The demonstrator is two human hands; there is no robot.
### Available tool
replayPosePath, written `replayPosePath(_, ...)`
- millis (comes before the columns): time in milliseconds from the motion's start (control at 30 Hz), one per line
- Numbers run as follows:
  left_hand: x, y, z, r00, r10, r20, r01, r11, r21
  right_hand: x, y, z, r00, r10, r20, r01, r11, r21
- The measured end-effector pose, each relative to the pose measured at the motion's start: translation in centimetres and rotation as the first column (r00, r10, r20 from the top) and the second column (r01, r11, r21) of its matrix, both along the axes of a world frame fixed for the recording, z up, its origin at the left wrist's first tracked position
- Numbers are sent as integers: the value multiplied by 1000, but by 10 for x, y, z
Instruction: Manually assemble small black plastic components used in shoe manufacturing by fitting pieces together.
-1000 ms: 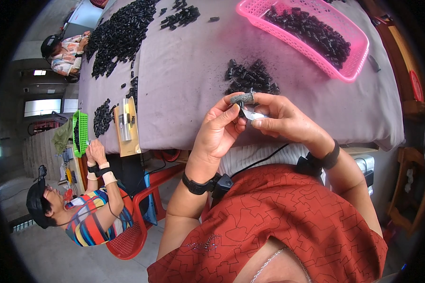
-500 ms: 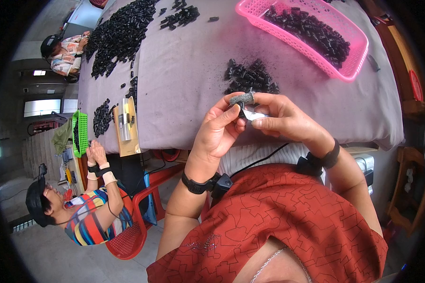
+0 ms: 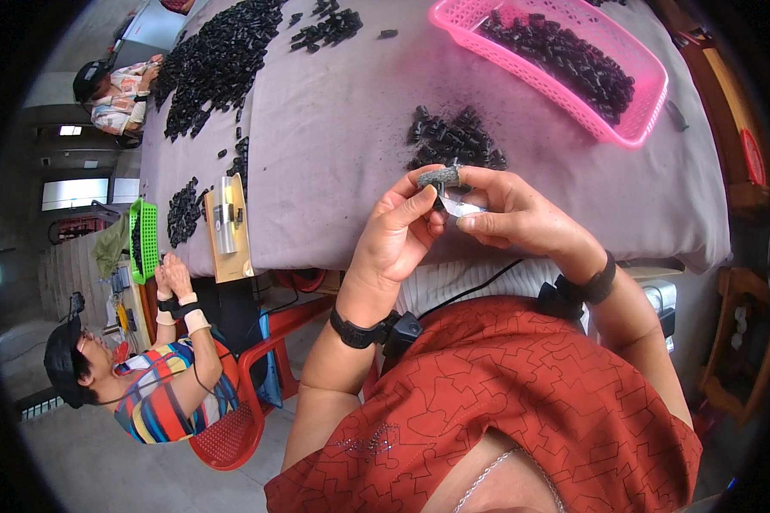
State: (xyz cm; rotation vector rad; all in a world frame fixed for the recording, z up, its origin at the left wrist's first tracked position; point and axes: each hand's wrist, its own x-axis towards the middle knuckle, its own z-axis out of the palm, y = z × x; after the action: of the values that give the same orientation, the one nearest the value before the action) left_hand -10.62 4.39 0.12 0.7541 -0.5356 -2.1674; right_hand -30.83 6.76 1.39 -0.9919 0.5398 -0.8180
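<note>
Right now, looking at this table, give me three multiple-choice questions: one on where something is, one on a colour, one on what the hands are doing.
1. Where does the basket holding small black parts sit?
A. far right of the table
B. on the floor
C. on a chair

2. What colour is that basket?
A. blue
B. pink
C. white

3. What are the left hand and right hand doing?
A. resting flat on the cloth
B. hanging at the sides
C. meeting over a small piece held between the fingers

Answers: 1 A, it lies on the grey cloth at upper right. 2 B, its mesh walls are bright pink. 3 C, both hands pinch the piece above the table edge.
</note>
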Motion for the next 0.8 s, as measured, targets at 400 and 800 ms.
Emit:
replayPosePath(400, 0, 1, 0, 995, -25, -91, 31, 998, 62, 0, 1, -1, 1000, -14, 9, 14, 1000, 23)
replayPosePath(800, -1, 2, -6, 974, -120, -194, 131, 991, 42, 0, -1, -2, 997, -78, 5, 78, 995, 68)
